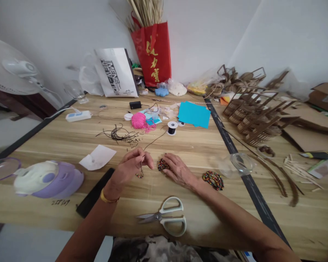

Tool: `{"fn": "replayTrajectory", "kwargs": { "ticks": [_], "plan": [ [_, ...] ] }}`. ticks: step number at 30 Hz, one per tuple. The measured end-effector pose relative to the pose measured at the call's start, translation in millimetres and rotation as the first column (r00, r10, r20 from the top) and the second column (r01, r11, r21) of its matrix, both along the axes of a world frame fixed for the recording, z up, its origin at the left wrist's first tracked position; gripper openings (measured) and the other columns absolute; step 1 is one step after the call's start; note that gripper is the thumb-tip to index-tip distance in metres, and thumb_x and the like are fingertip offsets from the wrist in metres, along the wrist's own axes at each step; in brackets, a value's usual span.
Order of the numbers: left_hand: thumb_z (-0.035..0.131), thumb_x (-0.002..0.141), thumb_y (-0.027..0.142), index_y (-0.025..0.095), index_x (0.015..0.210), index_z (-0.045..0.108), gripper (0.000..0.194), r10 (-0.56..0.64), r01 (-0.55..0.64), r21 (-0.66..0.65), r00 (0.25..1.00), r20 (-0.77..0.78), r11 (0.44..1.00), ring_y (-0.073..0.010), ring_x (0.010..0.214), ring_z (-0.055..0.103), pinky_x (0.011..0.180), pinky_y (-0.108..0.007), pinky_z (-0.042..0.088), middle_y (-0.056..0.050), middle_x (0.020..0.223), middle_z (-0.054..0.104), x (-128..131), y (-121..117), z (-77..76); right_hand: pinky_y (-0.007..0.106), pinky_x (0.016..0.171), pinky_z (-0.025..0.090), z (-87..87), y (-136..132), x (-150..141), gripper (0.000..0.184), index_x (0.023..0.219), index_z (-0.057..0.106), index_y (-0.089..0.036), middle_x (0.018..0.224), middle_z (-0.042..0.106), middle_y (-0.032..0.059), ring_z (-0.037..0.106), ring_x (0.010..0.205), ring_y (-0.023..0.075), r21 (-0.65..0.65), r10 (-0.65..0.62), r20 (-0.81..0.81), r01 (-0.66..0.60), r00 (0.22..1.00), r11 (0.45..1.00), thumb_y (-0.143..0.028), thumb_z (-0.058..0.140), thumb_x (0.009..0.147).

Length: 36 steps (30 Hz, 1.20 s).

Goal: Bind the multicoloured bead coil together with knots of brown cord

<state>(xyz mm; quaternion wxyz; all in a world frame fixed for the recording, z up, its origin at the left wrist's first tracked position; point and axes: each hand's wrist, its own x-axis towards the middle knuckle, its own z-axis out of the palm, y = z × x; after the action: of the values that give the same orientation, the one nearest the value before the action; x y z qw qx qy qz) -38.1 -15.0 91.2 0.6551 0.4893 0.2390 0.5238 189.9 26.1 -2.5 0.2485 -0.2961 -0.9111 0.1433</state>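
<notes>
My left hand (132, 162) is closed in a pinch on a thin dark cord (141, 165). A few coloured beads (139, 176) hang at the cord's lower end, just above or on the table. Its other part runs back toward a white spool of black cord (172, 128). My right hand (180, 169) lies with fingers stretched over a small heap of multicoloured beads (161, 165), touching them; its fingertips partly cover the heap. To the right of that wrist lies a coil of strung multicoloured beads (213, 180). Scissors (164, 216) with pale handles rest spread near the table's front edge.
Cut black cord pieces (118, 134) and pink yarn (139, 120) lie behind my left hand. Blue sheets (194, 114) are farther back. A purple-white fan (50, 179) and a black phone-like slab (94, 194) stand left. A clear container (240, 163) and wooden models (251, 120) are right.
</notes>
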Motion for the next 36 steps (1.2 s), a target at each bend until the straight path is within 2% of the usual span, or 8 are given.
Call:
{"fn": "replayTrajectory", "kwargs": {
  "ticks": [6, 12, 16, 20, 24, 27, 31, 36],
  "plan": [
    [0.06, 0.084, 0.028, 0.017, 0.073, 0.051, 0.018, 0.069, -0.069, -0.009, 0.998, -0.017, 0.998, -0.018, 0.067, 0.057, 0.065, -0.031, 0.043, -0.004, 0.067, 0.061, -9, -4, 4.4, 0.042, 0.097, 0.037, 18.3, 8, -43, 0.019, 0.105, 0.058, -0.015, 0.105, 0.058, 0.0118, 0.048, 0.104, 0.0243, 0.077, 0.075, 0.188, -0.091, 0.979, 0.993, -0.021, 0.043, 0.097],
    [0.065, 0.079, 0.032, 0.019, 0.069, 0.051, 0.022, 0.231, -0.231, 0.004, 0.973, 0.012, 0.973, -0.0146, 0.055, 0.05, 0.055, -0.028, 0.041, 0.001, 0.055, 0.05, -22, 2, 15.1, 0.043, 0.094, 0.033, 10.5, 24, -77, 0.016, 0.097, 0.058, -0.014, 0.094, 0.058, 0.0113, 0.047, 0.093, 0.0243, 0.126, 0.034, 0.376, -0.087, 0.926, 0.988, -0.015, 0.042, 0.097],
    [0.065, 0.08, 0.028, 0.019, 0.07, 0.05, 0.02, 0.391, -0.39, -0.026, 0.915, 0.098, 0.92, -0.0096, 0.048, 0.041, 0.047, -0.022, 0.036, 0.005, 0.051, 0.04, -33, 6, 26.8, 0.045, 0.098, 0.03, 7.9, 29, -79, 0.018, 0.099, 0.058, -0.014, 0.093, 0.058, 0.0108, 0.047, 0.093, 0.0246, 0.162, 0.035, 0.414, -0.111, 0.909, 0.981, -0.009, 0.041, 0.095],
    [0.063, 0.082, 0.028, 0.019, 0.073, 0.052, 0.017, 0.415, -0.416, -0.019, 0.9, 0.132, 0.909, -0.0075, 0.042, 0.032, 0.039, -0.018, 0.026, 0.007, 0.046, 0.036, -36, 11, 29.0, 0.037, 0.09, 0.037, 19.1, 42, -63, 0.015, 0.095, 0.059, -0.014, 0.094, 0.059, 0.0102, 0.048, 0.092, 0.0233, 0.117, 0.01, 0.413, -0.064, 0.91, 0.991, -0.009, 0.045, 0.094],
    [0.065, 0.081, 0.025, 0.017, 0.076, 0.055, 0.013, 0.328, -0.331, -0.011, 0.94, -0.095, 0.944, -0.0056, 0.043, 0.038, 0.042, -0.017, 0.027, 0.006, 0.05, 0.047, -19, 10, 12.1, 0.03, 0.08, 0.039, 30.0, 61, -41, 0.013, 0.09, 0.06, -0.014, 0.097, 0.06, 0.0098, 0.051, 0.09, 0.0213, 0.026, -0.051, 0.404, 0.045, 0.914, 0.999, -0.008, 0.049, 0.092],
    [0.063, 0.083, 0.033, 0.016, 0.075, 0.054, 0.02, -0.001, -0.05, -0.132, 0.931, -0.364, 0.99, -0.0064, 0.046, 0.043, 0.043, -0.017, 0.028, 0.004, 0.055, 0.054, 7, 4, -8.6, 0.026, 0.073, 0.038, 31.5, 71, -29, 0.009, 0.093, 0.06, -0.012, 0.095, 0.061, 0.0095, 0.055, 0.087, 0.0192, -0.066, -0.035, 0.413, 0.068, 0.91, 0.995, -0.008, 0.053, 0.089],
    [0.059, 0.083, 0.037, 0.015, 0.076, 0.053, 0.024, -0.351, 0.256, -0.25, 0.79, -0.502, 0.934, -0.0081, 0.05, 0.048, 0.049, -0.019, 0.036, 0.001, 0.059, 0.058, 43, -10, -37.2, 0.023, 0.066, 0.037, 27.4, 74, -24, 0.011, 0.093, 0.061, -0.013, 0.093, 0.062, 0.008, 0.057, 0.08, 0.0158, -0.146, 0.022, 0.421, 0.043, 0.907, 0.988, -0.008, 0.051, 0.091],
    [0.057, 0.081, 0.025, 0.014, 0.074, 0.06, 0.014, -0.239, 0.232, -0.118, 0.615, -0.752, 0.966, -0.0111, 0.059, 0.051, 0.056, -0.021, 0.037, 0.0, 0.065, 0.061, 61, -23, -59.5, 0.023, 0.065, 0.038, 25.5, 72, -24, 0.017, 0.092, 0.062, -0.012, 0.093, 0.062, 0.0088, 0.057, 0.076, 0.0155, -0.147, 0.018, 0.434, 0.052, 0.901, 0.988, -0.006, 0.046, 0.092]
  ]
}}
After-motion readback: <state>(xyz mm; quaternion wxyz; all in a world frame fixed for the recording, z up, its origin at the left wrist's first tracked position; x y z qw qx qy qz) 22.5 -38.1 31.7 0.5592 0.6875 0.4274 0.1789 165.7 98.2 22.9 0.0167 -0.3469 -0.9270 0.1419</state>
